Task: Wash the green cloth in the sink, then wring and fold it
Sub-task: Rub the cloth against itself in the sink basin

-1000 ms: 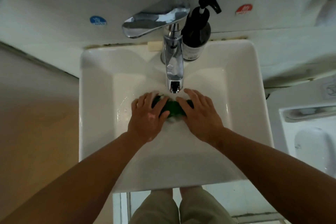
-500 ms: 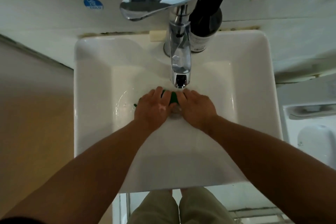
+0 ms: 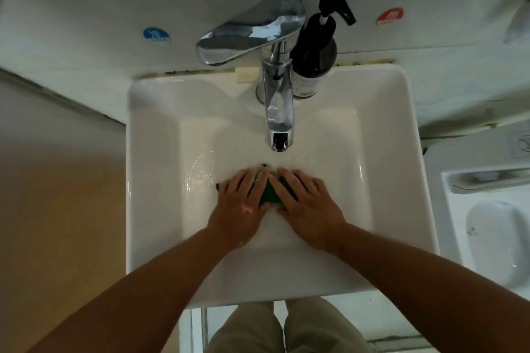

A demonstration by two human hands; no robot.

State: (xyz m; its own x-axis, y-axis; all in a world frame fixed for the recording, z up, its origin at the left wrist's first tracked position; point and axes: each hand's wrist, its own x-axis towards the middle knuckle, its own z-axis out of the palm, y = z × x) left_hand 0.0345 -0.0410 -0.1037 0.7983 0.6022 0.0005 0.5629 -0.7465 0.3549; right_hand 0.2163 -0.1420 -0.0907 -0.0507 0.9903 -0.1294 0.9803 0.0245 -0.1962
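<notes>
Below me the white sink fills the view, its faucet at 12 o'clock and a black pump bottle at 1 o'clock. My left hand and right hand lie flat, fingers straight, pressing the green cloth (mostly hidden) onto the basin floor at centre.

Bunched green cloth in sink

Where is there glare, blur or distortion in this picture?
Head view: strong glare on the chrome tap and a wet glint on the left hand. The fingertips over the cloth are motion-blurred. The wide-angle lens bows the sink edges. The corners look dim.
</notes>
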